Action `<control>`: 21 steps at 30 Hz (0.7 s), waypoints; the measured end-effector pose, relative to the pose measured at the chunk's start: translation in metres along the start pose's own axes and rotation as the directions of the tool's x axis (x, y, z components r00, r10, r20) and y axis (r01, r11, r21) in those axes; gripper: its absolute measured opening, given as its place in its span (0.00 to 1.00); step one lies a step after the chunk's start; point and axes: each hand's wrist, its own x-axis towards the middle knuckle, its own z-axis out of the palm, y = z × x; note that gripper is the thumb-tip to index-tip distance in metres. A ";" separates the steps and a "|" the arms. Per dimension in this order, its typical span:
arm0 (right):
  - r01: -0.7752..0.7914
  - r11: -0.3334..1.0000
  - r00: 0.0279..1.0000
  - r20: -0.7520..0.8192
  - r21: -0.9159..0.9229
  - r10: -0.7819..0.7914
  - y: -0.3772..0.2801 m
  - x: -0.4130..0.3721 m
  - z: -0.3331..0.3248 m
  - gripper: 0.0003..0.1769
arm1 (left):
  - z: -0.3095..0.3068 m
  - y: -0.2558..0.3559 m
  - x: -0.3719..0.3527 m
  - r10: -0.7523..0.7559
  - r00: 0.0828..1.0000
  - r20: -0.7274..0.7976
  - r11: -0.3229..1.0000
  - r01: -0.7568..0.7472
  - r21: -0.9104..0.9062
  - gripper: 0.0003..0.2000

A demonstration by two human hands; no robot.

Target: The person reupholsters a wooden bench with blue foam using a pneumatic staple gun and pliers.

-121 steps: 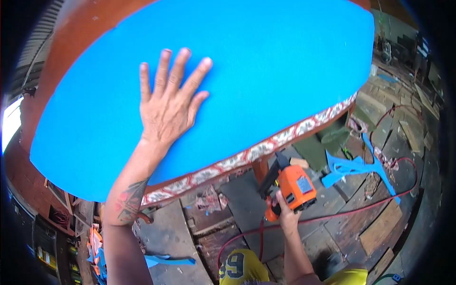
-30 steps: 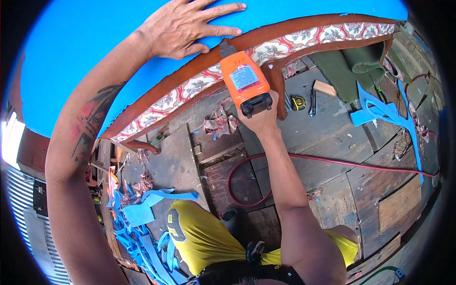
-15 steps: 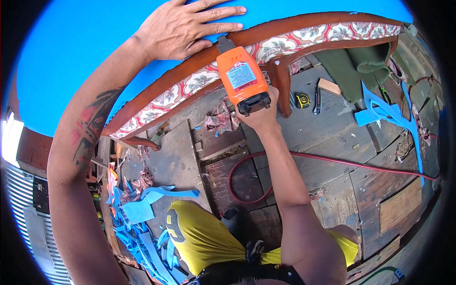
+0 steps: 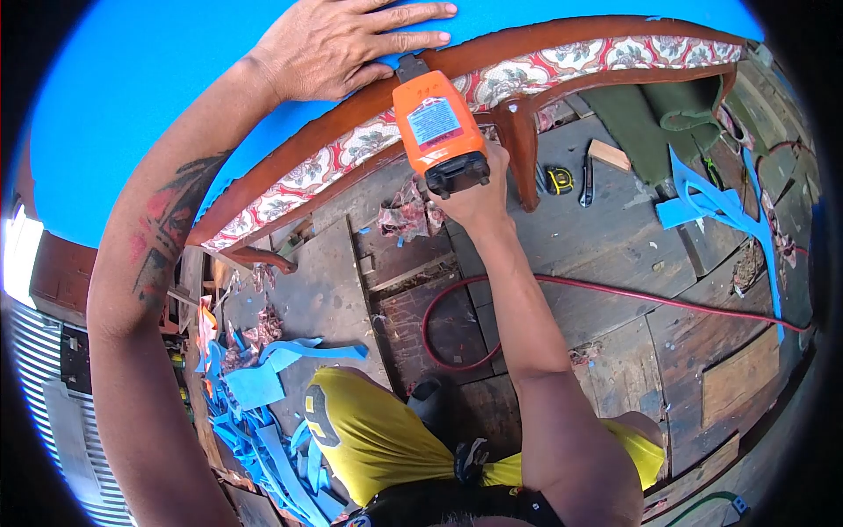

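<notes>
My left hand [image 4: 342,48] lies flat with fingers spread on the blue foam sheet [image 4: 167,66], close to its front edge. In my right hand [image 4: 479,198] is an orange staple gun [image 4: 439,123], gripped from below, its fingers mostly hidden behind the tool. The dark nose of the gun rests at the foam's edge along the wooden frame [image 4: 509,42], just right of my left thumb. Below that edge the frame carries a floral fabric band [image 4: 518,79], and a carved wooden leg [image 4: 520,149] stands under it.
A red hose [image 4: 615,300] loops across the plank floor. To the right lie a tape measure [image 4: 559,181], a utility knife [image 4: 587,180], a wood block [image 4: 609,155], green fabric [image 4: 619,127] and blue foam offcuts [image 4: 702,206]. More blue strips [image 4: 272,448] are heaped at lower left.
The staple gun and my right hand have shifted slightly left and up along the frame edge. My left hand has moved very little and stays flat on the foam.
</notes>
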 end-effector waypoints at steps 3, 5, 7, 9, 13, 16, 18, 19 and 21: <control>0.061 0.997 0.998 -0.014 0.057 -0.061 0.003 -0.006 -0.004 0.17 | -0.007 0.004 -0.007 -0.010 1.000 0.030 0.999 0.011 -0.032 0.31; 0.061 0.990 0.998 -0.014 0.128 -0.060 0.002 -0.014 -0.004 0.15 | -0.007 0.008 -0.018 -0.073 0.997 0.036 0.995 0.071 0.069 0.31; 0.102 0.989 0.995 -0.002 0.109 -0.102 0.007 -0.018 -0.002 0.23 | -0.005 0.010 -0.023 -0.092 0.995 0.028 0.995 0.091 0.040 0.30; 0.127 0.986 0.991 0.026 0.106 -0.131 0.006 -0.016 0.000 0.32 | -0.004 0.007 -0.025 -0.120 0.993 0.019 0.993 0.120 0.016 0.29; 0.127 0.982 0.992 -0.038 0.139 -0.123 0.005 -0.012 0.009 0.15 | -0.003 0.003 -0.026 -0.089 0.996 0.015 0.995 0.088 0.038 0.29; 0.127 0.974 0.992 -0.046 0.186 -0.120 0.003 -0.011 0.011 0.15 | -0.003 0.003 -0.026 -0.081 0.997 0.008 0.996 0.080 0.043 0.29; 0.133 0.978 0.991 -0.025 0.160 -0.130 0.003 -0.010 0.012 0.14 | -0.002 0.003 -0.026 -0.084 0.996 0.007 0.996 0.084 0.041 0.29; 0.134 0.979 0.991 -0.018 0.152 -0.133 0.003 -0.009 0.013 0.14 | -0.002 0.003 -0.026 -0.084 0.996 0.003 0.996 0.084 0.039 0.29; 0.145 0.970 0.989 -0.025 0.195 -0.143 0.002 -0.008 0.014 0.15 | -0.004 0.003 -0.027 -0.085 0.996 0.001 0.996 0.085 0.037 0.29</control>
